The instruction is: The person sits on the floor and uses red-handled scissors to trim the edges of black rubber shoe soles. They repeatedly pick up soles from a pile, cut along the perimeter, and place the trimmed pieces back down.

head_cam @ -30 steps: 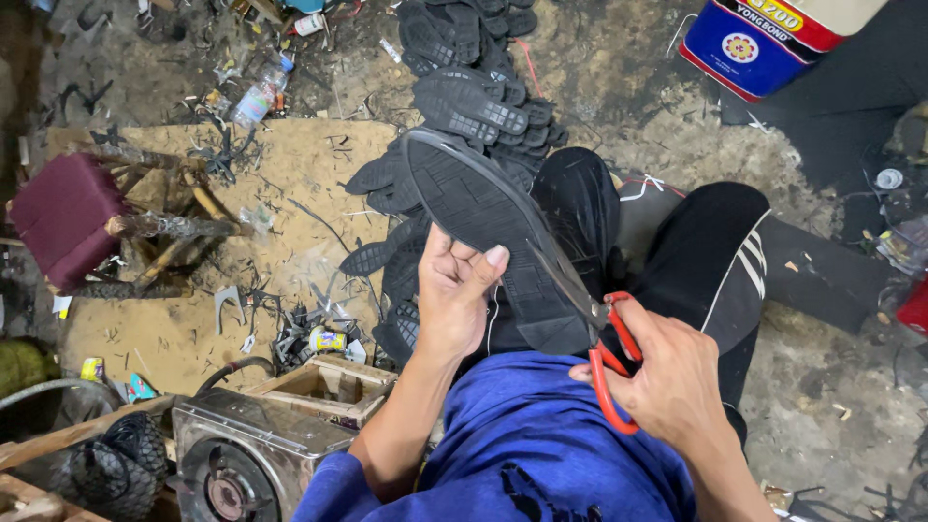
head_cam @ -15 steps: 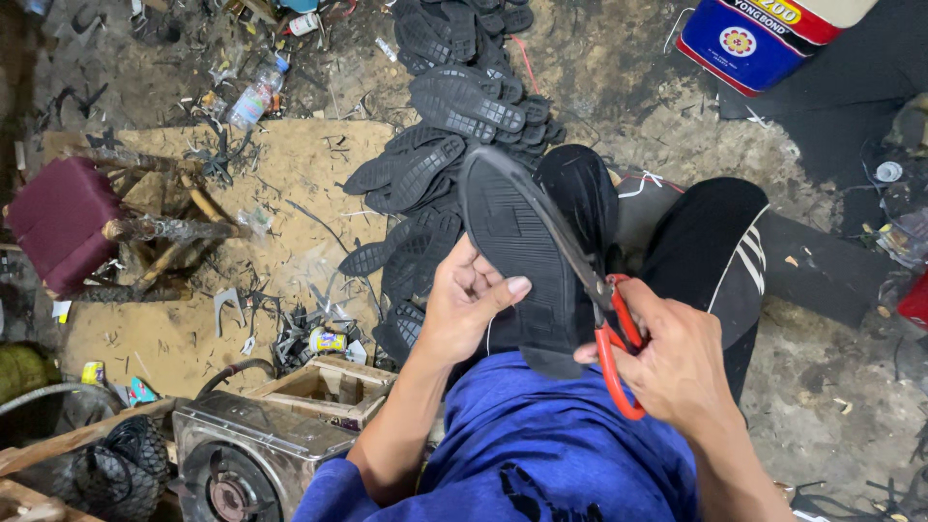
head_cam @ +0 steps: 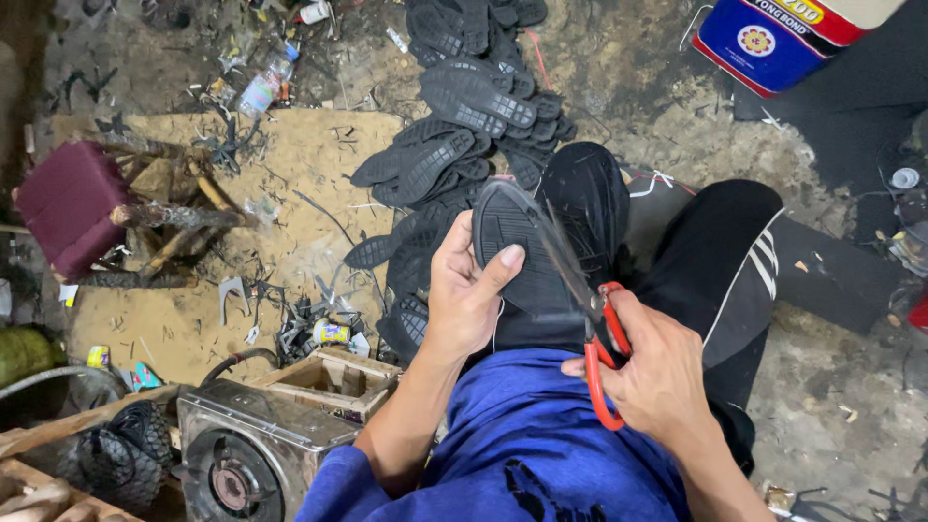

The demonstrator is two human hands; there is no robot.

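My left hand [head_cam: 467, 290] grips a black rubber shoe sole [head_cam: 517, 246], thumb pressed across its ridged tread, toe end pointing away from me. My right hand [head_cam: 657, 372] holds red-handled scissors [head_cam: 597, 338]; their blades run along the sole's right edge. Both hands are over my lap, above my blue shirt [head_cam: 522, 454] and black trousers with white stripes [head_cam: 715, 261].
A pile of black soles [head_cam: 454, 145] lies on the dirt floor ahead. A maroon stool [head_cam: 68, 203] stands at left beside wood scraps. A metal stove [head_cam: 242, 464] and small wooden box [head_cam: 333, 377] sit near my left elbow. A blue tin [head_cam: 773, 39] is at top right.
The sole has tipped and shifted in my left hand, its toe swinging right. The scissors have travelled along its right edge, my right hand following slightly.
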